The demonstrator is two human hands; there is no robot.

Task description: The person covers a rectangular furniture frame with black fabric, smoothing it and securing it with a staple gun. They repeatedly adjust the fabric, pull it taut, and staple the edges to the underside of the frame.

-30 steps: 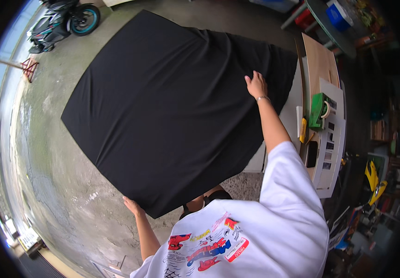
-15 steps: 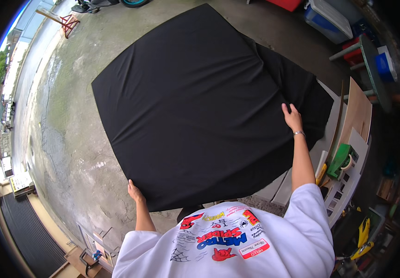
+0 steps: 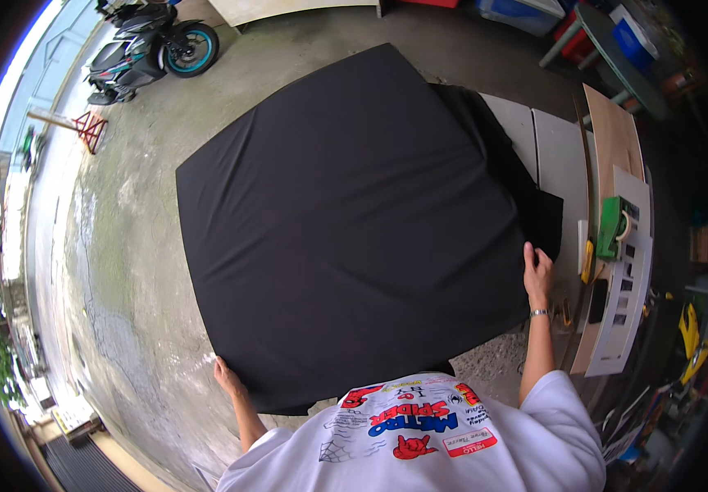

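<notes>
Cloth [image 3: 346,221] stretches between both hands in the head view, spreading forward from the fingers. The left hand [image 3: 229,381] grips its near left edge, some fingers hidden; the right hand [image 3: 539,283] pinches the right edge. Beyond the right fingertips, a loose fold [image 3: 547,217] lies over the pale table [image 3: 563,148]. Even outward tension should ease the slanting creases; steering clear of the yellow tool [image 3: 588,261], just right of those fingers, seems wise.
</notes>
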